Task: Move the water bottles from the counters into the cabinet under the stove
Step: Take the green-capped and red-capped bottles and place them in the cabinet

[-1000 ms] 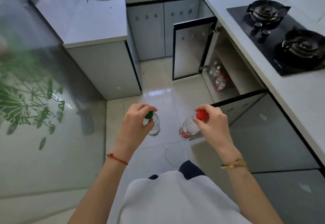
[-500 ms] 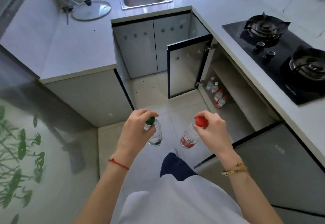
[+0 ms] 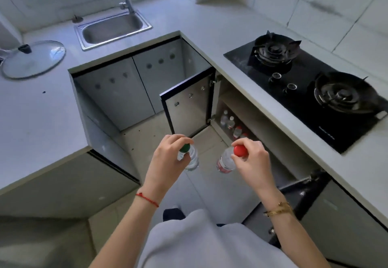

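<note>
My left hand point(image 3: 168, 162) grips a clear water bottle with a green cap point(image 3: 190, 156) by its neck. In my right hand point(image 3: 251, 163) hangs a second bottle with a red cap and red label point(image 3: 225, 161), also held at the top. Both bottles hang above the floor in front of me. Ahead and to the right, the cabinet under the stove point(image 3: 241, 108) stands with both doors open. Several water bottles point(image 3: 232, 124) stand on its floor near the front left corner.
The far cabinet door point(image 3: 186, 108) swings out into the aisle; the near door point(image 3: 298, 196) juts out by my right wrist. A black gas stove point(image 3: 310, 87) sits on the right counter. A sink point(image 3: 112, 29) and a glass lid point(image 3: 33, 58) are at the back left.
I have walked forward into the kitchen aisle, so the open cabinet, sink and stove are closer. Both hands still carry their bottles in the same grip.
</note>
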`<act>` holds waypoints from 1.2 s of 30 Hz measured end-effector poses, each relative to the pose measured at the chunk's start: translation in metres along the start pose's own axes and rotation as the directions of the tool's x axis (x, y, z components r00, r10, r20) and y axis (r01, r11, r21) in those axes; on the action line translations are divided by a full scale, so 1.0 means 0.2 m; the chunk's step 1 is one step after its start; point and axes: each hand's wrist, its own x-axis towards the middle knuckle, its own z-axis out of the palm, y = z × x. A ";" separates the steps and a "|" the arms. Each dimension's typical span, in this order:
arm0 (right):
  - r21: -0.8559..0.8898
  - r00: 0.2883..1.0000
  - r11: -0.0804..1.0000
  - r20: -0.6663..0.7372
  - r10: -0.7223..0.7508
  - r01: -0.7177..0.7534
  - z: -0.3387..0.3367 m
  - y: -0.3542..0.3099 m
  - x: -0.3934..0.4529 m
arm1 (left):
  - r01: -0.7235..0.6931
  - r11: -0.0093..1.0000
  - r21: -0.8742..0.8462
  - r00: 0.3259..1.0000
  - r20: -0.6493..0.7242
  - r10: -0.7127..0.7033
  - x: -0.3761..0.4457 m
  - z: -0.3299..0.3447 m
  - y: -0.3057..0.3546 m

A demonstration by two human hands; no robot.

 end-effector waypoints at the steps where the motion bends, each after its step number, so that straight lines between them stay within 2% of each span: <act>1: -0.002 1.000 1.000 -0.015 0.016 -0.016 0.01 0.02 0.05 | -0.017 1.000 -0.018 1.000 0.020 0.018 0.08 0.02 -0.02; 5: -0.017 0.984 0.988 -0.089 0.151 -0.153 0.04 0.07 0.22 | -0.117 0.990 -0.075 0.986 0.107 0.125 0.38 0.10 -0.08; 9: -0.017 0.939 0.958 -0.203 0.278 -0.287 0.09 0.11 0.35 | -0.245 0.962 -0.121 0.942 0.204 0.265 0.66 0.20 -0.14; 14: 0.004 0.827 0.898 -0.387 0.408 -0.441 0.19 0.18 0.46 | -0.377 0.906 -0.191 0.858 0.297 0.420 0.97 0.34 -0.19; 17: 0.052 0.753 0.857 -0.452 0.478 -0.513 0.26 0.26 0.51 | -0.424 0.876 -0.228 0.806 0.346 0.480 1.11 0.48 -0.21; 25: 0.087 0.645 0.759 -0.471 0.602 -0.645 0.45 0.62 0.66 | -0.446 0.848 -0.287 0.693 0.489 0.530 1.37 1.02 -0.24; 30: 0.068 0.614 0.710 -0.448 0.649 -0.701 0.57 0.98 0.76 | -0.459 0.834 -0.308 0.647 0.528 0.551 1.45 1.47 -0.27; 36: 0.054 0.598 0.678 -0.424 0.680 -0.733 0.80 1.54 0.87 | -0.488 0.811 -0.324 0.610 0.537 0.582 1.50 2.17 -0.41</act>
